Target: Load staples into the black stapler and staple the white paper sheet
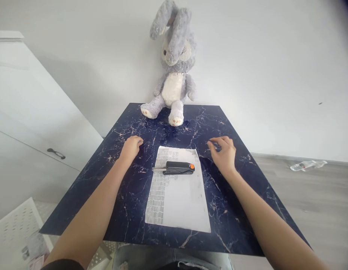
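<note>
On the dark blue marbled table [131, 210] lies a printed sheet of paper [182, 204], with columns of text along its left side. A black stapler [179, 167] with an orange button rests across the paper's upper part, a silver metal strip sticking out of its left end. To the left of the paper, my left hand [131, 147] rests on the tabletop, fingers loosely bent, holding nothing that shows. My right hand [223, 152] is on the other side, thumb and fingers curved with a gap between them. Neither hand touches the stapler or paper.
A grey plush rabbit [174, 88] sits at the table's far edge against the white wall. Left stands a white cabinet [36, 112] with a dark handle; below it is a white perforated basket [16, 221]. A clear plastic item [305, 165] lies on the floor at right.
</note>
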A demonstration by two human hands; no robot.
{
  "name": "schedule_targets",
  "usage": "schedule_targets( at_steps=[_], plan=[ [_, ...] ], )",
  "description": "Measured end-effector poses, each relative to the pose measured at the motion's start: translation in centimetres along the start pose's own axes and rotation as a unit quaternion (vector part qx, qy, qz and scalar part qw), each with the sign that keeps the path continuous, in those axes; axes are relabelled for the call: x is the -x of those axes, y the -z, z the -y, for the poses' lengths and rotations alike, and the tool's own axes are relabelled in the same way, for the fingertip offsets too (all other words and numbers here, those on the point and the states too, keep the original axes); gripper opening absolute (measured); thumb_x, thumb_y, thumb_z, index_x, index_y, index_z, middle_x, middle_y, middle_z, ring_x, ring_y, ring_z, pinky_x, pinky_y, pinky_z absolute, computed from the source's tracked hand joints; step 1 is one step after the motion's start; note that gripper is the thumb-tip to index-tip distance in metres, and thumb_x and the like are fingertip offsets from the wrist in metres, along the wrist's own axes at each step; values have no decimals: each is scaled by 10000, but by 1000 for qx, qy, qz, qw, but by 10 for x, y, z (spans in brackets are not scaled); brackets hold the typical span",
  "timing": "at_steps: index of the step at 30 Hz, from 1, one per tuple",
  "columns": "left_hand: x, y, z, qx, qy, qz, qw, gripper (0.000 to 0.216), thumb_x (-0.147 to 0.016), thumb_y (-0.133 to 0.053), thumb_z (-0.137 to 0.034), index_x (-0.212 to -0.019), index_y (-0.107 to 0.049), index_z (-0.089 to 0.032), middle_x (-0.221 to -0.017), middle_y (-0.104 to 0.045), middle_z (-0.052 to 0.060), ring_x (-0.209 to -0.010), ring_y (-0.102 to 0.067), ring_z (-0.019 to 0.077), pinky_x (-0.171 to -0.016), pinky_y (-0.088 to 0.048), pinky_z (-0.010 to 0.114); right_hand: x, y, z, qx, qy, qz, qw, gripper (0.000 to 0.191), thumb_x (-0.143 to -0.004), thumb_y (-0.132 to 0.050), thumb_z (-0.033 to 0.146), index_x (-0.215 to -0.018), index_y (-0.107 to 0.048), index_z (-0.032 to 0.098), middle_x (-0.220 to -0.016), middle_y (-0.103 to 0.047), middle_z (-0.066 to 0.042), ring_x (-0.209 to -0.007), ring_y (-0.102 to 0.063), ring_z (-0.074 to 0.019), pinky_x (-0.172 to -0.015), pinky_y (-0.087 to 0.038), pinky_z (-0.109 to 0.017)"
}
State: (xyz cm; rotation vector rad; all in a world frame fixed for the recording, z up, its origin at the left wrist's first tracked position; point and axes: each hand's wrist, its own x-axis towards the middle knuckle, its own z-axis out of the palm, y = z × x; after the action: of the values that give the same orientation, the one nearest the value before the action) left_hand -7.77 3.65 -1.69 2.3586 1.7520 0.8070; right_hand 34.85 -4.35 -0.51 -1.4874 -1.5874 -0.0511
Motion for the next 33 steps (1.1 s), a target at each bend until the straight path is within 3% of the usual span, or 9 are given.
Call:
schedule_targets(
  at_steps=[2,4,6,8,11,14,21,26,33],
  plan=[
    [1,2,-13,4,8,-11,1000,157,-915,-581,-184,-920,-736,-210,-978,-779,108,-957,-726,294,-934,-543,416,9,0,31,-89,69,54,992,254,-1024,-570,404,-1019,-752,227,-1044,-702,-100,-1035,-635,-284,-994,-494,-488],
    [5,2,-32,44,1,-22,999,115,-960,-584,-222,-971,-698,-222,-966,-784,79,-930,-741,271,-884,-543,374,20,-4,53,-165,149,169,960,277,-992,-645,426,-1179,-721,237,-1189,-696,-111,-1133,-636,-302,-1020,-507,-497],
    [11,0,-54,111,-29,-22,993,92,-997,-589,-275,-1021,-669,-237,-993,-790,43,-930,-754,235,-864,-539,327,32,-10,64,-193,192,277,922,453,-941,-728,432,-1342,-640,240,-1283,-677,-123,-1178,-636,-311,-1015,-529,-486],
    [18,-3,-75,173,-58,-15,983,81,-995,-624,-305,-1010,-663,-236,-981,-787,21,-908,-758,207,-843,-542,296,39,-16,65,-183,196,339,902,436,-939,-728,363,-1341,-618,238,-1209,-705,-112,-1087,-672,-290,-947,-558,-455],
    [26,-7,-96,239,-75,7,968,93,-956,-705,-315,-973,-690,-224,-930,-781,4,-872,-754,187,-823,-551,276,42,-23,55,-162,151,320,921,275,-935,-684,255,-1206,-645,235,-1052,-716,-78,-939,-682,-254,-840,-560,-407],
    [30,-9,-104,269,-83,27,959,116,-881,-807,-301,-936,-746,-218,-927,-794,3,-862,-750,182,-842,-554,277,37,-26,45,-163,100,269,944,268,-898,-705,244,-1158,-644,232,-1029,-706,-70,-913,-674,-248,-814,-549,-385],
    [31,-13,-102,311,-140,101,934,138,-820,-879,-302,-925,-829,-226,-928,-819,17,-835,-760,184,-797,-558,273,32,-27,40,-165,60,278,944,284,-852,-730,239,-1126,-655,228,-1007,-705,-53,-873,-668,-230,-801,-536,-367],
    [31,-16,-104,286,-128,96,945,155,-814,-880,-329,-907,-830,-216,-894,-815,27,-765,-740,182,-737,-558,281,32,-25,43,-168,57,285,942,289,-849,-721,222,-1129,-654,238,-1006,-702,-49,-877,-663,-230,-808,-533,-371],
    [31,-12,-109,264,-130,113,949,118,-798,-882,-275,-890,-827,-226,-905,-817,12,-812,-754,191,-785,-558,290,32,-25,43,-165,55,286,942,299,-842,-719,207,-1132,-652,234,-997,-688,-48,-873,-655,-229,-810,-530,-370]
  ],
)
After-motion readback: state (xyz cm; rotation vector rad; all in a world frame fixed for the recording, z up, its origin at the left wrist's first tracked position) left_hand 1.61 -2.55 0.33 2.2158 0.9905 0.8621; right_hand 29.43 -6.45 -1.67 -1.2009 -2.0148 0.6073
